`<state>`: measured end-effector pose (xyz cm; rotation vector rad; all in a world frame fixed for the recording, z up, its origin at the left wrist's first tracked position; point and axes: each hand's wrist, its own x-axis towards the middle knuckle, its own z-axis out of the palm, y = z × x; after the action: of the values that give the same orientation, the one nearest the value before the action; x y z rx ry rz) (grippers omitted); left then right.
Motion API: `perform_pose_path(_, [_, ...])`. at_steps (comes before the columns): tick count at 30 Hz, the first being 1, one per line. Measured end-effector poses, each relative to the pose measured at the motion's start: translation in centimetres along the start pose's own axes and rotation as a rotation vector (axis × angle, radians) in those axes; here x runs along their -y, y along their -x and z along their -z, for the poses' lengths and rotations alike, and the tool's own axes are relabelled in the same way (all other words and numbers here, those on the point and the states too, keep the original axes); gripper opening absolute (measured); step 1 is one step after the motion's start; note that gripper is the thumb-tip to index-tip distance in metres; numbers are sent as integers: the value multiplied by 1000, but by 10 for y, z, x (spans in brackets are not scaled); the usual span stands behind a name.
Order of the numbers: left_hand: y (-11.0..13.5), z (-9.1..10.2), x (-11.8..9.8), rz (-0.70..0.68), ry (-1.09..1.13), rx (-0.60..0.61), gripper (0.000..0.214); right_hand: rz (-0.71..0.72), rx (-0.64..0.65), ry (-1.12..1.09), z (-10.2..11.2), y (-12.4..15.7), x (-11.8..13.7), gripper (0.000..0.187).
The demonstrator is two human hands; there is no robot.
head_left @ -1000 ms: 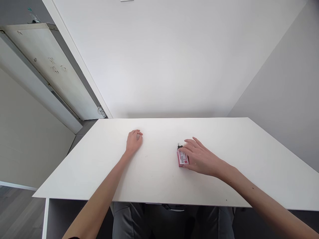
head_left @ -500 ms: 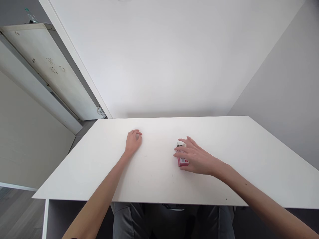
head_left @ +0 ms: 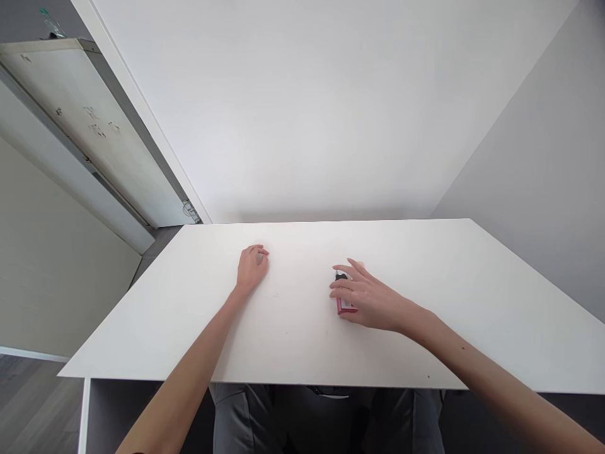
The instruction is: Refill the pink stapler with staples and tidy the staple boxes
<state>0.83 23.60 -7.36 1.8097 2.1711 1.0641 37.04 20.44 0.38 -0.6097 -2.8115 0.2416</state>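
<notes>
A small red box (head_left: 347, 306) with a pale top lies on the white table (head_left: 302, 353), partly covered by my right hand (head_left: 366, 299). That hand reaches across it palm down, fingers spread, the thumb by the box's near edge. Whether the fingers press on the box is hard to see. At its far end, a small dark object (head_left: 341, 276) shows between the fingers. To the left, my left hand (head_left: 252, 270) rests on the table with its fingers curled toward the thumb. A small greyish spot shows within that curl, too small to name.
The white wall (head_left: 302, 126) rises behind the table's far edge. Left of it, a white door-like panel (head_left: 118, 139) with marks stands beyond a frame. A clear bottle (head_left: 53, 24) sits above. My legs (head_left: 234, 419) are under the table's front edge.
My right hand's far fingers have shifted slightly left. Less of the box's pale top shows, and more of the dark object. A pale pinkish patch now appears behind the hand. My left hand stays put.
</notes>
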Motion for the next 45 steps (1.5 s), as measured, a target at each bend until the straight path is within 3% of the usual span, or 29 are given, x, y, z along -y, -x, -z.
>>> perform_pose_path(4, [-1, -1, 1, -8, 0, -7, 15, -52, -124, -171, -22, -8, 41, 43])
perform_pose_path(8, [-1, -2, 1, -16, -6, -13, 16, -198, -180, -353, -74, -28, 85, 54])
perform_pose_path(11, [0, -1, 1, -17, -10, -12, 17, -382, -191, -339, -107, -49, 95, 58])
perform_pose_path(14, [0, 0, 0, -16, -10, -8, 18, -562, -201, -277, -121, -68, 86, 60])
perform_pose_path(20, [1, 1, -1, -14, -8, -5, 18, -789, -249, -172, -123, -79, 66, 74])
perform_pose_path(24, [1, 1, -1, -10, -8, -2, 17, -815, -298, -151, -127, -72, 59, 78])
perform_pose_path(30, [1, 1, 5, -10, -2, -6, 16, -846, -274, -110, -125, -56, 42, 79])
perform_pose_path(37, [1, 1, 3, -12, -16, -7, 17, -871, -321, -81, -120, -24, 10, 77])
perform_pose_path(41, [1, 2, 1, -8, -27, -1, 18, -869, -309, -58, -117, 3, -17, 82])
perform_pose_path(45, [1, 3, 1, -4, -11, 0, 17, -856, -244, -12, -100, 32, -42, 80])
